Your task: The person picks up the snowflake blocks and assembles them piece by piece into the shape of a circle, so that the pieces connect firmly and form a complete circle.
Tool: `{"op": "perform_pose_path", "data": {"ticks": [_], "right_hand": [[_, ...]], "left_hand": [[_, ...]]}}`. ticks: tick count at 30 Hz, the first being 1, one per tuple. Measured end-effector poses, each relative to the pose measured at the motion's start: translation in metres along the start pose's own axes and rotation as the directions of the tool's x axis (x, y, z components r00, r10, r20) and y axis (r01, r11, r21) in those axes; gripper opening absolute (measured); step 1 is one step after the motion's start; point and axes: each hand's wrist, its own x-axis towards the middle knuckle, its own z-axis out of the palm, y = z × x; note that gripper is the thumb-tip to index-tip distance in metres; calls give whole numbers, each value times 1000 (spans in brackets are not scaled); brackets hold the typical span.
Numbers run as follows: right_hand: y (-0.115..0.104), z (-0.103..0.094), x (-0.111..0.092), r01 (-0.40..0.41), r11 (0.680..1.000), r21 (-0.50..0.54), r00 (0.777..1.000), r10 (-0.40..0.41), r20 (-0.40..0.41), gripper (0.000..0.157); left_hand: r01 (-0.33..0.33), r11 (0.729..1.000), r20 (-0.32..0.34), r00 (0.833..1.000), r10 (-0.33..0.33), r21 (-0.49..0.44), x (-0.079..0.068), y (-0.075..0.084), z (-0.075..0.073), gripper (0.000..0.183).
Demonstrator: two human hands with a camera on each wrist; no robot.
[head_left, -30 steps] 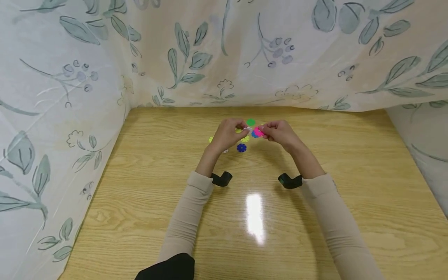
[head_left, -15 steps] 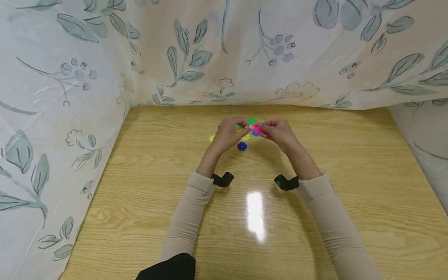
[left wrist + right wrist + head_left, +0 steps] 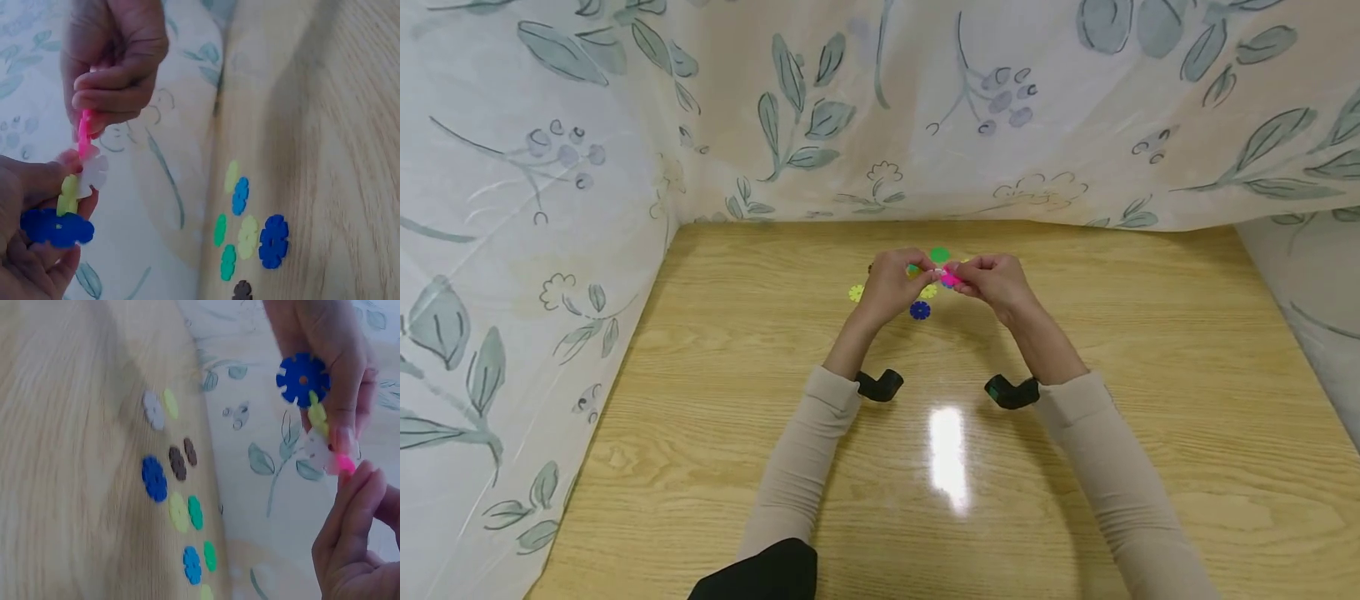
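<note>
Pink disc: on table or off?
Off: the right hand pinches the pink disc in midair, beside the white disc; slotted in or not, cannot tell.

In the head view, lighting is found warm and fairly bright. A white glare is thrown on the middle of the table (image 3: 700, 433), and the wood grain is washed out there. A soft shadow is cast along the inner side of the right sleeve (image 3: 1112, 467). The discs (image 3: 920, 311) are brightly coloured but shown too small for fine detail. Both wrist views are dimmer, cooler and hazy; the right hand (image 3: 115, 75) is softly blurred, and broad, soft-edged shadows are recorded on the wood.
</note>
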Motion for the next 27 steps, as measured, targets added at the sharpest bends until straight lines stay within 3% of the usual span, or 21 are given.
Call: {"op": "perform_pose_path", "data": {"ticks": [7, 12, 16, 23, 25, 27], "right_hand": [[2, 0, 3, 1, 999, -45, 1000, 1, 30, 16], [3, -1, 4, 9, 998, -70, 999, -6, 46, 16], [1, 1, 4, 6, 997, -81, 998, -1, 64, 15], [-1, 6, 5, -15, 997, -77, 995, 23, 99, 12], [2, 5, 9, 13, 990, -142, 995, 1, 97, 18], [9, 4, 14, 74, 958, -276, 993, -45, 111, 26]], "left_hand": [[9, 1000, 57, 998, -10, 23, 3, 0, -8, 16], [45, 999, 166, 985, -47, 18, 0, 3, -11, 41], [29, 1000, 213, 977, -25, -13, 0, 5, -11, 53], [-26, 1000, 201, 979, 23, 17, -1, 2, -12, 38], [-24, 999, 182, 983, 15, 48, -2, 0, -13, 36], [-11, 996, 164, 986, -4, 92, -3, -2, -15, 36]]}}
